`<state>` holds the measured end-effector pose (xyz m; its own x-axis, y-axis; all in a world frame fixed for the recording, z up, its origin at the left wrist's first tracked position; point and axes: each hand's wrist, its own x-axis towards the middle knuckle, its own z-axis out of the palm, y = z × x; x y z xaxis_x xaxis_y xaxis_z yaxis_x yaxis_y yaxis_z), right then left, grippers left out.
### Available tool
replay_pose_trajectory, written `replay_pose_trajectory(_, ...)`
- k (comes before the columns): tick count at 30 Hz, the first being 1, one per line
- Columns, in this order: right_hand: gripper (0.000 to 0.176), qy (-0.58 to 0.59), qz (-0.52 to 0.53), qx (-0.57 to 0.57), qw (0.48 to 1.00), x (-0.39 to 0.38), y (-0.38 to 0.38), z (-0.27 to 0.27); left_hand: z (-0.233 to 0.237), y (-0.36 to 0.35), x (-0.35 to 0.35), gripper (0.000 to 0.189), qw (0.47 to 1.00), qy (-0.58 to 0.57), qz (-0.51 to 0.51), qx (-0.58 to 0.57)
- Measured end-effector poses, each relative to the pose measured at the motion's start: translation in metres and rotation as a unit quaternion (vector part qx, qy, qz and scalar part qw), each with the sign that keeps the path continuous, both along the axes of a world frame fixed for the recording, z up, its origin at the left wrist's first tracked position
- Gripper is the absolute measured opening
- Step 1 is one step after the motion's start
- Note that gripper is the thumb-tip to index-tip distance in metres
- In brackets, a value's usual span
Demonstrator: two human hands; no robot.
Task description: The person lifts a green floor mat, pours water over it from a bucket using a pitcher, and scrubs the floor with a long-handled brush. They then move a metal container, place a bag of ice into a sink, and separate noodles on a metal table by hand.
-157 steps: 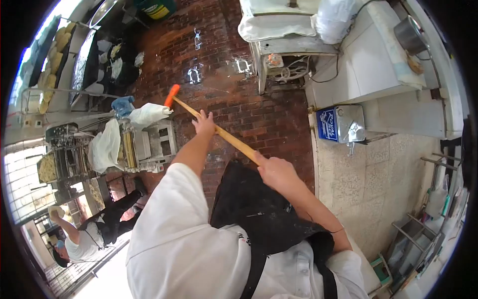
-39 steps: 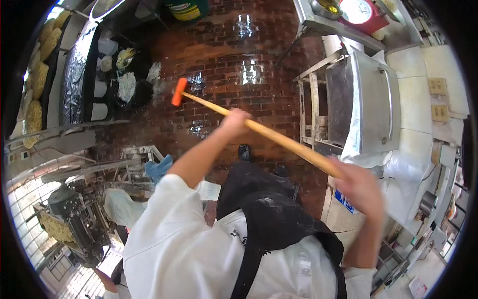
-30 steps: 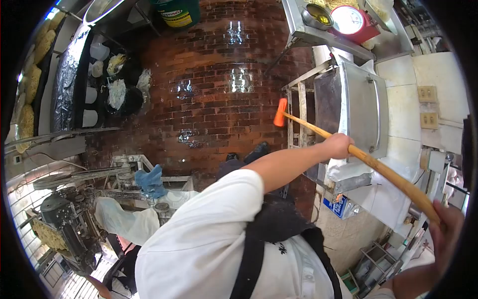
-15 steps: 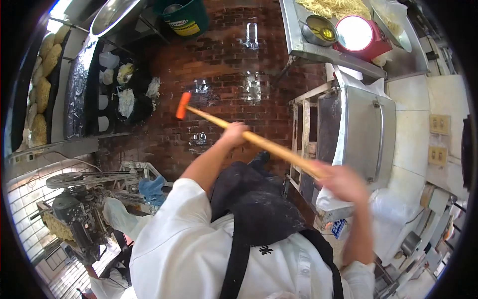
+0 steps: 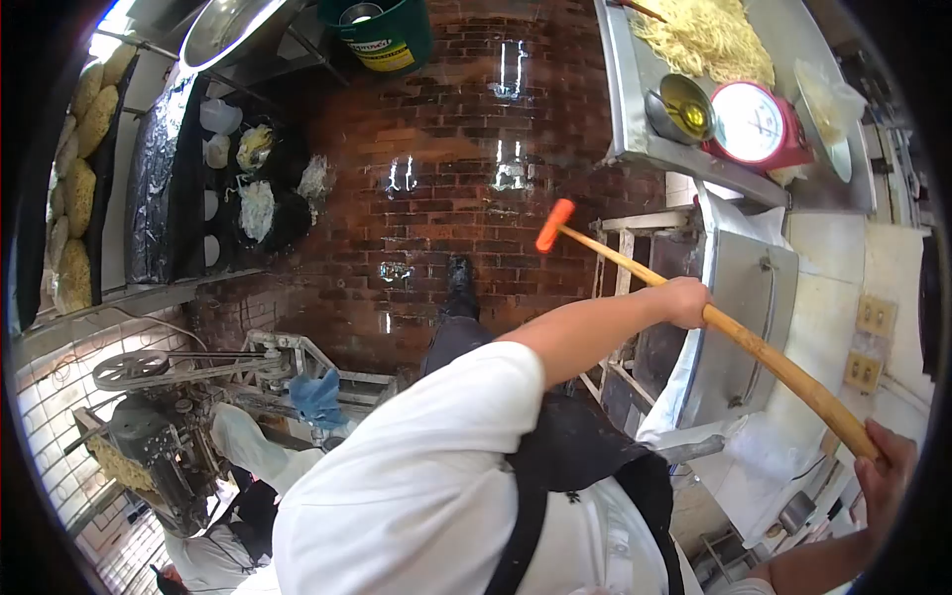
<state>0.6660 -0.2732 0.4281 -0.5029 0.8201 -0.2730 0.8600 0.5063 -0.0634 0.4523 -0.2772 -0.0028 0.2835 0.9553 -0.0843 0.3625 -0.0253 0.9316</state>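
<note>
A long wooden pole (image 5: pixel 783 369) with an orange crosspiece (image 5: pixel 554 226) at its far end runs diagonally across the right half of the view. My left hand (image 5: pixel 684 301) is wrapped round it partway along, with my arm reaching across my body. Close to the pole's near end, my right hand (image 5: pixel 886 466) grips it low at the right edge. The orange crosspiece shows over the dark brick floor (image 5: pixel 436 223), beside the legs of a pale metal frame.
At the upper right, a steel table (image 5: pixel 635 124) holds noodles (image 5: pixel 709 40), a metal pot (image 5: pixel 684 109) and a red scale (image 5: pixel 749 121). A green bucket (image 5: pixel 392 40) stands at the top. Belt-driven machinery (image 5: pixel 149 426) is lower left, near a person in white (image 5: pixel 213 560). Wet patches shine on the floor.
The pole and both my hands have swung to the right, the orange crosspiece from left of centre toward the metal frame. My body has turned and a black shoe has come forward.
</note>
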Motion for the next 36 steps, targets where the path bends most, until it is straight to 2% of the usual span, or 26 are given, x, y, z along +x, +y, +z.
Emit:
replay_pose_trajectory(1, 0.043, 0.009, -0.017, -0.038, 0.999, -0.012, 0.011, -0.006, -0.015, 0.013, -0.005, 0.027, 0.999, 0.016, -0.027, 0.025)
replay_pose_trajectory(3, 0.042, 0.03, 0.031, -0.025, 0.999, -0.042, 0.029, -0.005, -0.007, 0.013, -0.044, 0.033, 1.0, 0.023, -0.007, -0.001)
replay_pose_trajectory(7, 0.043, 0.014, 0.111, -0.083, 0.99, -0.132, 0.034, -0.041, -0.04, -0.043, -0.142, 0.029, 0.996, 0.061, 0.065, 0.001)
replay_pose_trajectory(8, 0.044, -0.01, 0.147, -0.091, 0.985, -0.164, 0.031, -0.059, -0.064, -0.064, -0.169, 0.025, 0.991, 0.095, 0.09, -0.035)
replay_pose_trajectory(9, 0.044, -0.043, 0.081, -0.206, 0.974, -0.231, 0.017, -0.086, -0.086, -0.094, -0.199, 0.022, 0.986, 0.088, 0.139, -0.024)
replay_pose_trajectory(10, 0.044, -0.028, 0.065, -0.249, 0.966, -0.245, 0.015, -0.122, -0.1, -0.124, -0.23, 0.02, 0.977, 0.105, 0.185, -0.023)
replay_pose_trajectory(11, 0.043, 0.012, 0.069, -0.294, 0.953, -0.265, 0.004, -0.158, -0.144, -0.151, -0.256, 0.018, 0.965, 0.164, 0.202, -0.035)
replay_pose_trajectory(12, 0.044, -0.056, 0.011, -0.32, 0.946, -0.298, -0.015, -0.182, -0.132, -0.193, -0.296, 0.018, 0.95, 0.169, 0.263, 0.012)
replay_pose_trajectory(13, 0.048, -0.049, 0.124, -0.288, 0.948, -0.305, -0.031, -0.222, -0.151, -0.22, -0.325, 0.015, 0.943, 0.228, 0.235, -0.049)
replay_pose_trajectory(14, 0.05, -0.085, 0.152, -0.281, 0.944, -0.309, -0.046, -0.253, -0.161, -0.242, -0.347, 0.015, 0.936, 0.256, 0.218, -0.107)
replay_pose_trajectory(15, 0.054, -0.075, 0.207, -0.279, 0.935, -0.317, -0.054, -0.264, -0.166, -0.255, -0.364, 0.011, 0.941, 0.246, 0.208, -0.106)
replay_pose_trajectory(16, 0.053, -0.054, 0.196, -0.248, 0.947, -0.321, -0.048, -0.249, -0.144, -0.247, -0.37, 0.011, 0.942, 0.24, 0.183, -0.143)
replay_pose_trajectory(17, 0.051, -0.035, 0.181, -0.226, 0.957, -0.32, -0.042, -0.22, -0.129, -0.231, -0.366, 0.016, 0.956, 0.212, 0.178, -0.097)
replay_pose_trajectory(19, 0.046, 0.059, 0.126, -0.238, 0.961, -0.307, -0.013, -0.145, -0.071, -0.173, -0.333, 0.025, 0.959, 0.19, 0.171, -0.121)
replay_pose_trajectory(20, 0.038, 0.056, 0.075, -0.17, 0.981, -0.29, -0.007, -0.104, -0.027, -0.139, -0.316, 0.024, 0.966, 0.165, 0.171, -0.105)
replay_pose_trajectory(21, 0.042, -0.011, 0.092, -0.056, 0.994, -0.24, 0.008, -0.066, -0.03, -0.103, -0.287, 0.023, 0.977, 0.128, 0.164, -0.045)
replay_pose_trajectory(23, 0.052, 0.05, 0.178, -0.066, 0.981, -0.22, 0.027, -0.001, 0.02, -0.042, -0.263, 0.019, 0.988, 0.062, 0.138, 0.008)
replay_pose_trajectory(24, 0.05, 0.004, 0.133, -0.027, 0.991, -0.228, 0.034, 0.022, 0.043, -0.016, -0.261, 0.017, 0.992, 0.041, 0.115, -0.009)
replay_pose_trajectory(25, 0.048, -0.042, 0.084, 0.014, 0.995, -0.234, 0.04, 0.034, 0.027, 0.02, -0.246, 0.02, 0.995, 0.005, 0.096, 0.011)
replay_pose_trajectory(26, 0.042, -0.045, 0.089, -0.01, 0.995, -0.251, 0.05, 0.029, 0.017, 0.048, -0.243, 0.031, 0.997, -0.017, 0.076, 0.026)
replay_pose_trajectory(29, 0.032, -0.025, 0.078, -0.109, 0.991, -0.3, 0.108, 0.003, -0.01, 0.069, -0.263, 0.027, 0.992, -0.022, 0.127, -0.002)
replay_pose_trajectory(31, 0.035, 0.035, 0.296, -0.071, 0.952, -0.309, 0.138, -0.027, -0.03, 0.055, -0.295, 0.028, 0.987, 0.049, 0.151, -0.013)
replay_pose_trajectory(33, 0.034, 0.104, 0.239, -0.176, 0.949, -0.337, 0.144, -0.081, -0.062, 0.007, -0.335, 0.024, 0.978, 0.061, 0.198, -0.022)
replay_pose_trajectory(34, 0.033, 0.054, 0.262, -0.189, 0.945, -0.371, 0.139, -0.106, -0.087, -0.02, -0.354, 0.023, 0.966, 0.065, 0.249, 0.02)
replay_pose_trajectory(35, 0.033, 0.002, 0.275, -0.206, 0.939, -0.398, 0.127, -0.128, -0.095, -0.042, -0.373, 0.019, 0.954, 0.099, 0.282, -0.03)
replay_pose_trajectory(36, 0.036, -0.013, 0.199, -0.241, 0.95, -0.408, 0.122, -0.154, -0.114, -0.055, -0.392, 0.013, 0.953, 0.139, 0.268, -0.02)
